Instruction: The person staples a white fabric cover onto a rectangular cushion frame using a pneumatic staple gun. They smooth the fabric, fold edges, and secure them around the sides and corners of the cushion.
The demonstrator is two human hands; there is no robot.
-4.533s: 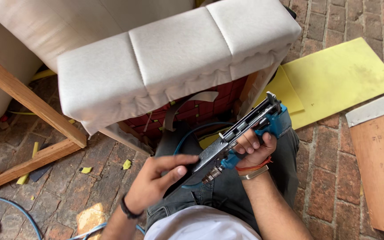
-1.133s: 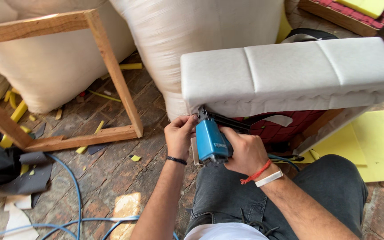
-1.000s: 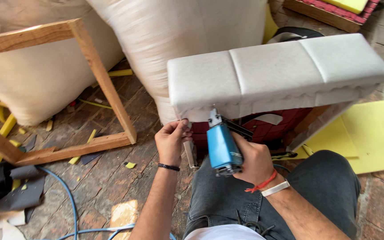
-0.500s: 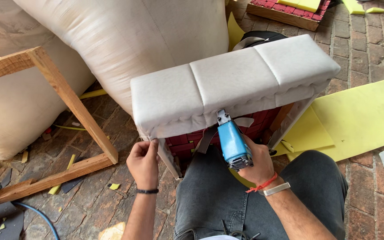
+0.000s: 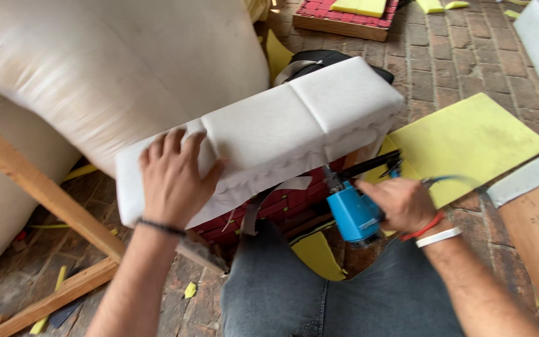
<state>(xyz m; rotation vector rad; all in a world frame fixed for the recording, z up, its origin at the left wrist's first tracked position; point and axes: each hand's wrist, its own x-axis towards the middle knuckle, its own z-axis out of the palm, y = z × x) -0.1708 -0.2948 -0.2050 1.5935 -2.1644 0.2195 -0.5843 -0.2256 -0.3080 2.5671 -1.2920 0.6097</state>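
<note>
The white padded cushion [image 5: 282, 134] rests tilted over the person's knees, above the brick floor [image 5: 444, 59]. The left hand [image 5: 173, 178] lies flat on its near end, fingers spread. The right hand [image 5: 400, 203] is wrapped tight around a blue staple gun [image 5: 352, 212] just under the cushion's edge. Yellow foam sheet [image 5: 475, 140] lies beside.

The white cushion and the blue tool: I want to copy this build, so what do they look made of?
White cushion: matte woven or felt-like fabric over padding, judging by its stitched, puckered seams and soft edges. Blue tool: smooth blue body, likely plastic or painted metal, with a dark metal bar.
</note>
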